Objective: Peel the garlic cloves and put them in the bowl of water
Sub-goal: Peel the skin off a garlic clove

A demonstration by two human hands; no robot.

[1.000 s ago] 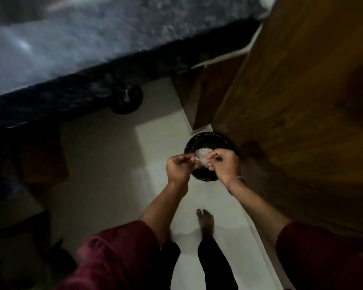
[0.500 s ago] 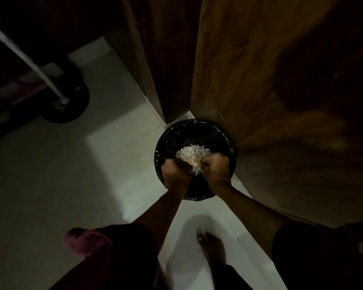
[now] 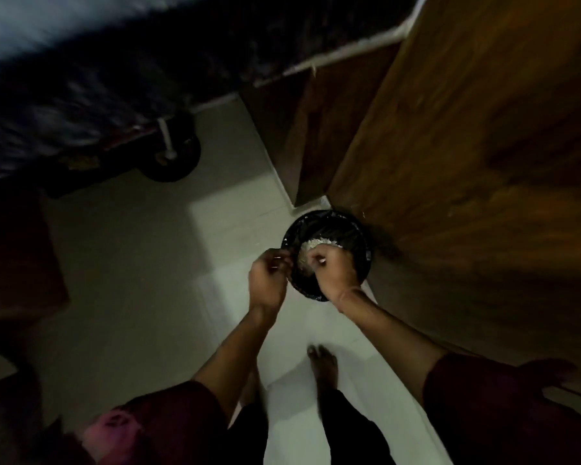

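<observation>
1. Dim room, head view: a pale tiled floor (image 3: 131, 263) runs through the middle. A wooden panel (image 3: 467, 162) fills the right side. A dark, blurred counter (image 3: 81, 78) crosses the upper left.
2. A round black bin (image 3: 353, 234), lined with a dark bag, stands on the floor against the foot of the wooden panel.
3. Pale scraps (image 3: 319, 244) lie heaped in the middle of the bin. They resemble garlic skin, but the light is too poor to confirm it.
4. The left hand (image 3: 269, 273) hangs over the bin's left rim, fingers curled inward toward the heap. Whether they hold anything cannot be told.
5. The right hand (image 3: 332, 268) is directly above the bin and covers the near part of the heap, fingers curled. A small pale spot shows at the fingertips; skin, clove or nail cannot be told.
6. The hands are just beside each other with a narrow gap between them. The heap lies below and just beyond both sets of fingertips.
7. A bare foot (image 3: 322, 364) stands on the floor on the near side of the bin.
</observation>
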